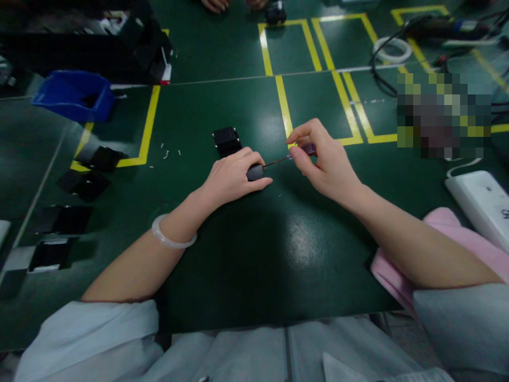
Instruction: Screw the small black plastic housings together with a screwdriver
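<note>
My left hand [238,172] is wrapped over a small dark grey block-shaped part [255,172], which it holds down on the green table [238,265]. Most of that part is hidden under the fingers. In my right hand [324,159] is a screwdriver [308,150] with a dark purple handle, pinched by thumb and fingers. Its thin shaft points left, and the tip meets the right end of the grey part. Just beyond my left hand lies a black box-like part [226,139] with small bright spots at its corners. Several small screws [166,154] lie scattered to the left.
A blue bin [75,95] stands at the left, with several black parts [81,220] in a column below it. On the right are a pink cloth [441,228], a white power strip [483,204], a tape roll [392,50] and cables. Another person's hands [217,5] show at the far edge.
</note>
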`<state>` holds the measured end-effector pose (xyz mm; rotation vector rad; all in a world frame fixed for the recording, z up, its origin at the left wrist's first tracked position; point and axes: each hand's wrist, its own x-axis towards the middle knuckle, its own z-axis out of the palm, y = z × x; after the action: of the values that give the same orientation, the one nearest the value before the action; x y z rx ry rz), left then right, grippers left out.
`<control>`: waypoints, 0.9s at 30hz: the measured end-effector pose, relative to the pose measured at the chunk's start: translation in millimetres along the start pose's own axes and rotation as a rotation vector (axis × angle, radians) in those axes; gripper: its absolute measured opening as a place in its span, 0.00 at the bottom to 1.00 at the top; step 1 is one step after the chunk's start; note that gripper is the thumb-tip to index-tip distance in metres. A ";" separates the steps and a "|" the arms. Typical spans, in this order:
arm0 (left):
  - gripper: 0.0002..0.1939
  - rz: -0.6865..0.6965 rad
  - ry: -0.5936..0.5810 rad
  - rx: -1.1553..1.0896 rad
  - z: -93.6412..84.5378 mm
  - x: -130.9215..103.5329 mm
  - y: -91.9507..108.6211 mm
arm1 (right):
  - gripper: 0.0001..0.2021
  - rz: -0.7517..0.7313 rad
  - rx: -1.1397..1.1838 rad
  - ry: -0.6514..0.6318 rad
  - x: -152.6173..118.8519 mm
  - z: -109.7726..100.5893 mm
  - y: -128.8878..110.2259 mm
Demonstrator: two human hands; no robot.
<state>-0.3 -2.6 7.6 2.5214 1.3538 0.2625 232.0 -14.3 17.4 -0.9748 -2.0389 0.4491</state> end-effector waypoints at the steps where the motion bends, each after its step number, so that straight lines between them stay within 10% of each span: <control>1: 0.22 -0.002 -0.001 0.000 -0.2 0.1 0.3 | 0.06 0.005 0.004 -0.002 0.1 -0.1 -0.5; 27: 0.22 -0.003 0.006 -0.006 -0.1 -0.9 -0.4 | 0.11 -0.005 -0.061 0.061 -0.9 2.7 2.9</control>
<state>-1.1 -3.1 7.5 2.5161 1.3569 0.2738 231.6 -13.1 13.6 -1.0080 -2.0103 0.3519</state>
